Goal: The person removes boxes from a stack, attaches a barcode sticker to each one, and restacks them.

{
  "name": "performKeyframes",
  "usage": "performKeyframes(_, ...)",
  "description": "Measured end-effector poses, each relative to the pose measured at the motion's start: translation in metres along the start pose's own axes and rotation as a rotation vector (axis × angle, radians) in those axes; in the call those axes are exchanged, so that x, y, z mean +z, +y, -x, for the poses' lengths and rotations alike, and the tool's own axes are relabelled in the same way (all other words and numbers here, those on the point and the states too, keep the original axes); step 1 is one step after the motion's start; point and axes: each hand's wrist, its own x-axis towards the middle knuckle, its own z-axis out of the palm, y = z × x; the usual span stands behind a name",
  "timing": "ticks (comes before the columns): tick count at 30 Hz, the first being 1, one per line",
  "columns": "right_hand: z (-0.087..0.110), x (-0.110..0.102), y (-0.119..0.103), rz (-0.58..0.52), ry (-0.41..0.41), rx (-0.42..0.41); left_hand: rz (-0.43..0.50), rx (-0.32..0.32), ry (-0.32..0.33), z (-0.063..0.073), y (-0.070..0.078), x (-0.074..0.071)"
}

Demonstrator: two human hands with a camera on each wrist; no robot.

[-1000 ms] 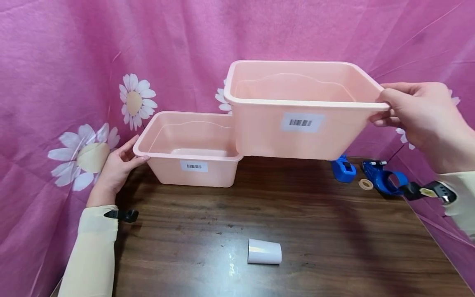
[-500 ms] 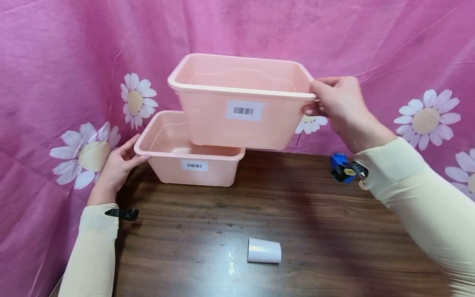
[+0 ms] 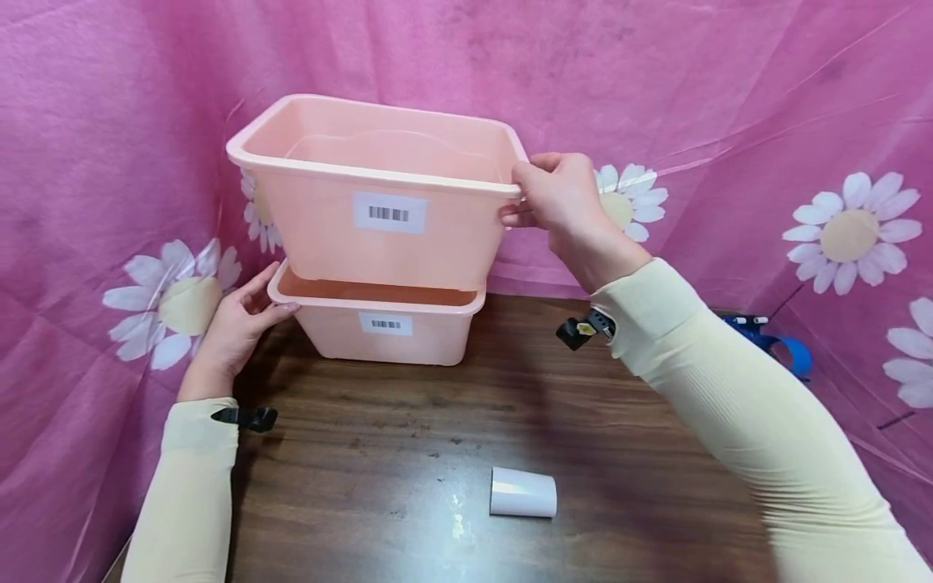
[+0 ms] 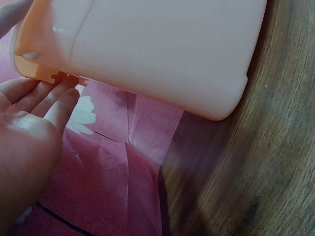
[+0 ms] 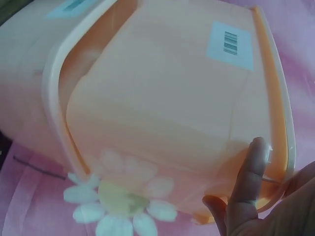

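Observation:
Two pink plastic bins with barcode labels stand one above the other in the head view. The lower bin (image 3: 379, 344) rests on the table near the back left. My left hand (image 3: 233, 332) holds its left end by the rim, thumb on top at the front corner and fingers (image 4: 54, 101) under the lip. Right above it hangs the upper bin (image 3: 321, 235), its base overlapping the lower bin's opening. My right hand (image 3: 564, 198) pinches the upper bin's right rim, with fingers (image 5: 248, 182) against the outer wall below the lip.
A white cylinder, like a paper cup, (image 3: 523, 492) lies on its side on the brown wooden table (image 3: 379, 453). Part of a blue plastic object (image 3: 790, 356) shows behind my right forearm. A pink daisy-printed curtain (image 3: 729, 97) hangs close behind the bins and along both sides.
My right hand has carried the upper bin leftward, from right of the lower bin to over it. The left hand and the lower bin have stayed in place.

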Motion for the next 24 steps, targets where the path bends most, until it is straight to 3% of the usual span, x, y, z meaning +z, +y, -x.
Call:
performKeyframes(5,0.002,0.015,0.006,0.011,-0.025,0.002,-0.030,0.022,-0.017,-0.002,-0.001,0.000)
performKeyframes(11,0.002,0.023,0.020,0.005,-0.025,0.061,-0.028,0.009,-0.014,-0.002,-0.001,0.001)
performKeyframes(18,0.006,0.027,0.048,0.001,-0.023,0.045,-0.026,0.003,-0.008,-0.003,0.000,0.002)
performKeyframes(24,0.004,0.040,0.071,0.013,0.005,0.071,-0.042,0.003,-0.024,-0.014,0.001,-0.004)
